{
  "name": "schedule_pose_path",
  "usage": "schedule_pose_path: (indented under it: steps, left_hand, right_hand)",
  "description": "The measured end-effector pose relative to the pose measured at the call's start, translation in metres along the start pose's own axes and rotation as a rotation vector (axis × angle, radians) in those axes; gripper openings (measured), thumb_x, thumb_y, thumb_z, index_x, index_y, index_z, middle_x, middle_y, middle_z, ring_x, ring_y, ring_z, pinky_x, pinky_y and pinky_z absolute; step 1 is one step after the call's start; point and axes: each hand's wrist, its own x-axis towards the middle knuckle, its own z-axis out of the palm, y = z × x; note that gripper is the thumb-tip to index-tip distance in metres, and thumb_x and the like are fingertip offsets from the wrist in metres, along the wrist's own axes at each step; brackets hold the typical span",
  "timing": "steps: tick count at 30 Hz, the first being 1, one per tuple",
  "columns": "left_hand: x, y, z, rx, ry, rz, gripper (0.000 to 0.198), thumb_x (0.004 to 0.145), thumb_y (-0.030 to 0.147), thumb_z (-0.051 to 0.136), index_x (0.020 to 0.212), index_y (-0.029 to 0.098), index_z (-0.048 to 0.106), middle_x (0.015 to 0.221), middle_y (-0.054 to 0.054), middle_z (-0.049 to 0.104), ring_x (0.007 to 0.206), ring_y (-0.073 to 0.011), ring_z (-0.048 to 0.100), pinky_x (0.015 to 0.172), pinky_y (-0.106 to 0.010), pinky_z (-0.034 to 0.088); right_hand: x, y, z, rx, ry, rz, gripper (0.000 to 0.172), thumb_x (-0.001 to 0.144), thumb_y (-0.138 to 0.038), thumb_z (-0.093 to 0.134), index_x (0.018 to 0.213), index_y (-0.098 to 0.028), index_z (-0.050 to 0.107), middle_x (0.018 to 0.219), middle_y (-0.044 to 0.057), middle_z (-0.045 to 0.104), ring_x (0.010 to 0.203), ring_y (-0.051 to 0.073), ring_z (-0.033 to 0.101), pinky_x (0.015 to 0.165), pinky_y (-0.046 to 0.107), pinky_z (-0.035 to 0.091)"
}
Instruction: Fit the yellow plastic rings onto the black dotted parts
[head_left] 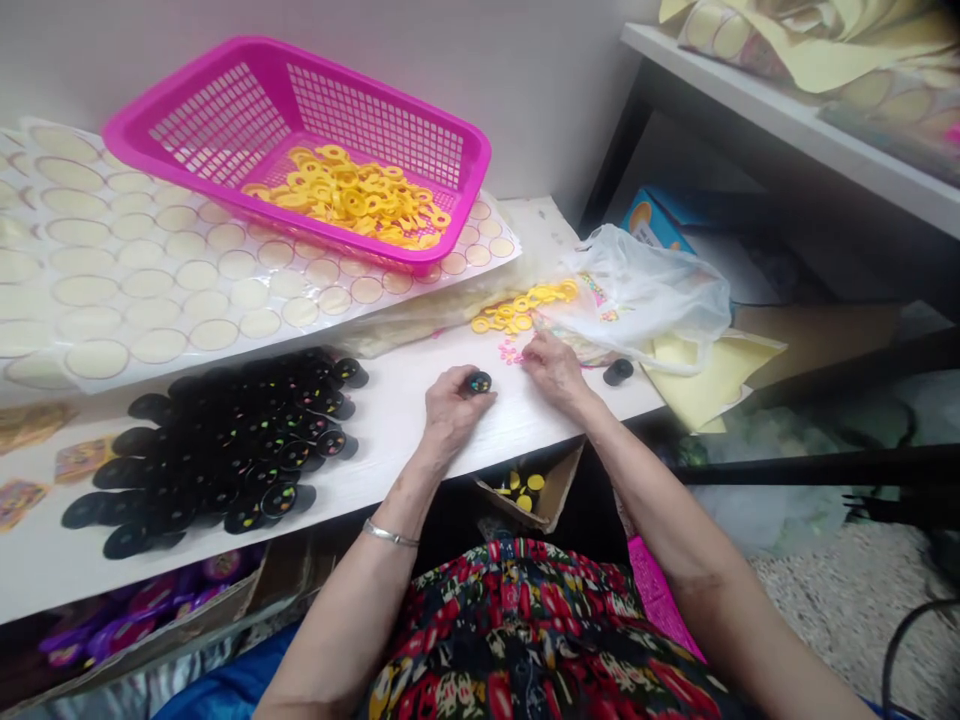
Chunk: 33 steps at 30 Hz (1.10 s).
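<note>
My left hand (451, 405) is closed around a small black cup (478, 382), its mouth tilted toward me with small coloured bits inside. To its right, my right hand (553, 368) is over the table with its fingers bent together at a scatter of tiny pink pieces (510, 352). Whether a piece sits between those fingertips is too small to make out. Just beyond lie yellow ring-shaped pieces (517, 310). Another black cup (618, 372) stands alone to the right of my right hand. A dense group of black cups (225, 440), several with coloured bits inside, fills the table at left.
A pink basket (300, 222) with yellow ring pieces rests on sheets of round stickers (187, 275). At right are a clear plastic bag (652, 290) and yellowish paper (712, 375). Below the table edge, an open carton (555, 495) contains yellow discs. A shelf (795, 110) juts out upper right.
</note>
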Motion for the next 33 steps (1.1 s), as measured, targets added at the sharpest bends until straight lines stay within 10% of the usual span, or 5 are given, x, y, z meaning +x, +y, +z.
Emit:
schedule_pose_path:
  steps: [20, 33]
  left_hand:
    - [0.001, -0.004, 0.001, 0.070, -0.008, 0.073, 0.031, 0.061, 0.025, 0.071, 0.091, 0.020, 0.064, 0.082, 0.000, 0.062, 0.070, -0.0130, 0.053, 0.065, -0.026, 0.043]
    - [0.000, 0.000, -0.001, 0.100, -0.021, 0.074, 0.031, 0.062, 0.025, 0.071, 0.091, 0.020, 0.063, 0.084, 0.000, 0.063, 0.073, -0.0133, 0.054, 0.067, -0.026, 0.043]
  right_hand:
    - [0.003, -0.007, 0.004, -0.289, -0.058, -0.040, 0.022, 0.085, -0.011, 0.036, 0.088, -0.014, 0.058, 0.095, 0.012, 0.055, 0.086, 0.022, 0.048, 0.068, 0.030, 0.032]
    - [-0.008, -0.003, 0.002, 0.111, 0.054, 0.096, 0.014, 0.075, -0.012, 0.041, 0.073, -0.018, 0.053, 0.075, 0.005, 0.055, 0.076, 0.018, 0.049, 0.068, 0.028, 0.035]
